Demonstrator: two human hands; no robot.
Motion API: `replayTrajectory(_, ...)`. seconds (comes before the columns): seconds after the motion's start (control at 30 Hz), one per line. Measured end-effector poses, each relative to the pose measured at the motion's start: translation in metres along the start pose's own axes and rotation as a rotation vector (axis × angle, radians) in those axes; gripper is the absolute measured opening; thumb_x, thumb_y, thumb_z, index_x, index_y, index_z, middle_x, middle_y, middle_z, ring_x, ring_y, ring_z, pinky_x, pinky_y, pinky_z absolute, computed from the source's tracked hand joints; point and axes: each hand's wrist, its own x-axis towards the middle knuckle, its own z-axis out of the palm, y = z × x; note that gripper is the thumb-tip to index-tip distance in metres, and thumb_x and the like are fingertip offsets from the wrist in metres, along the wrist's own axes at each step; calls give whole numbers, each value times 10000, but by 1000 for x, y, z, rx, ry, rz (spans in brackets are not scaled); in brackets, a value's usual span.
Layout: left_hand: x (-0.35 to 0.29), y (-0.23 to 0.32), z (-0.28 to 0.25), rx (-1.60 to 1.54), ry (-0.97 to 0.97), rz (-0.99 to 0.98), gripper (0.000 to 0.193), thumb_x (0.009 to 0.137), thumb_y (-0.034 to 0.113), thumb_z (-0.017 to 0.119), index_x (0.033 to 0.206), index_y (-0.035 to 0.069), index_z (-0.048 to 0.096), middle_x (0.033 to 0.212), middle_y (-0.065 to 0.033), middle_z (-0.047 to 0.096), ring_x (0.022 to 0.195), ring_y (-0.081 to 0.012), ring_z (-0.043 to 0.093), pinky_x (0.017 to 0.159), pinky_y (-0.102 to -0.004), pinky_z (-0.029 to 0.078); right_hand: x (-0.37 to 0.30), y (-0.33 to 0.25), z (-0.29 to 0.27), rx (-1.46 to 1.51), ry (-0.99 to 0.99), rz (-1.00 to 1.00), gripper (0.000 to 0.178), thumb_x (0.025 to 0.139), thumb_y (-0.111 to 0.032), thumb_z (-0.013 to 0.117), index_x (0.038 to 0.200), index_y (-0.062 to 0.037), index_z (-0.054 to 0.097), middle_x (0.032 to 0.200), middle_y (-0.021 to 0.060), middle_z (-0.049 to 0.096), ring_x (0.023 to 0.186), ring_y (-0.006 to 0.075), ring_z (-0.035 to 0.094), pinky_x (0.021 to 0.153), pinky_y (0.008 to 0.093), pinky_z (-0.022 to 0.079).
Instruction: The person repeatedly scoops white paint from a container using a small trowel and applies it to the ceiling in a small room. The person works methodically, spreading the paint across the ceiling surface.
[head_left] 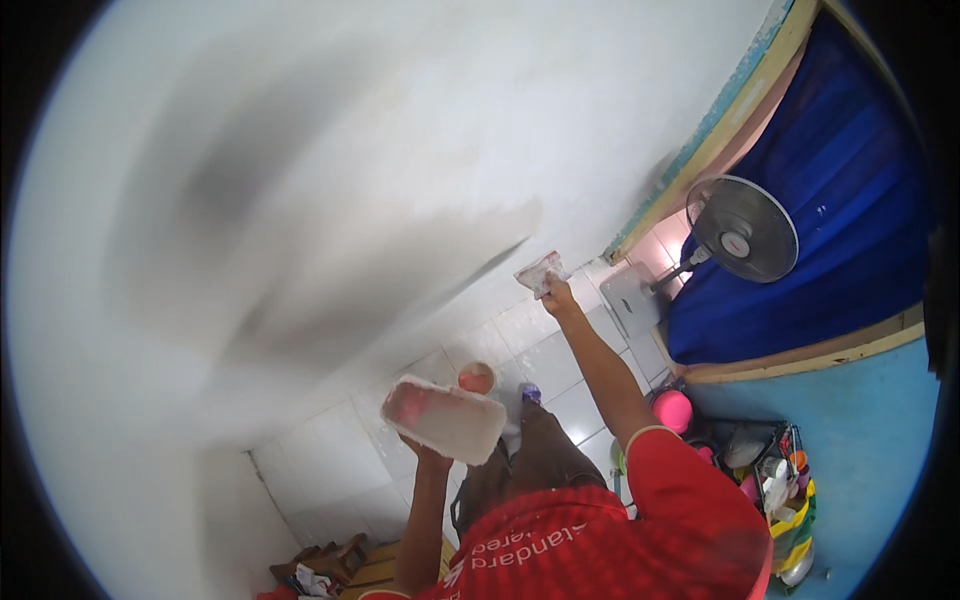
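Free passage lies over the floor tiles (548, 345) between the raised tray (462, 425) and right hand (557, 296); the white wall (430, 130) bounds it ahead, the fan (745, 232) at right.

Broad soft shadows (330, 300) darken the bright wall (480, 120); edges bow.

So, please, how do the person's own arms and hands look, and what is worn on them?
The sleeves are short and red, each edged with a thin pale trim; below them, the forearms are bare. The right hand shows no glove. The left hand is partly hidden, but its visible part is ungloved too.
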Motion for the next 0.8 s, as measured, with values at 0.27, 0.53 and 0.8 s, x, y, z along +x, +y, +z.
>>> replayTrajectory(0.27, -60, 2, -19, -578, -102, -132, 654, 935, 680, 459, 1380, 213, 564, 1352, -45, 608, 1263, -336, 549, 1067, -600, 426, 51, -1, 106, -92, 30, -80, 339, 977, -29, 505, 1314, 0, 517, 1172, 140, 625, 1070, 295, 639, 878, 434, 573)
replayTrajectory(0.53, -152, -3, -3, -624, 121, -155, 689, 935, 704, 432, 1423, 226, 519, 1383, -71, 593, 1273, -350, 554, 1085, -606, 411, -103, -70, 32, -142, -317, -308, 259, 982, -33, 566, 1238, -1, 589, 1132, 87, 658, 993, 193, 652, 856, 307, 531)
replayTrajectory(0.8, -212, -7, 40, -654, -80, -112, 715, 961, 654, 456, 1481, 164, 444, 1445, -133, 530, 1340, -400, 473, 1113, -638, 354, -43, -57, -45, -578, 54, -861, 480, 1053, -209, 490, 1485, -5, 448, 1370, 235, 589, 1143, 244, 604, 982, 372, 451)
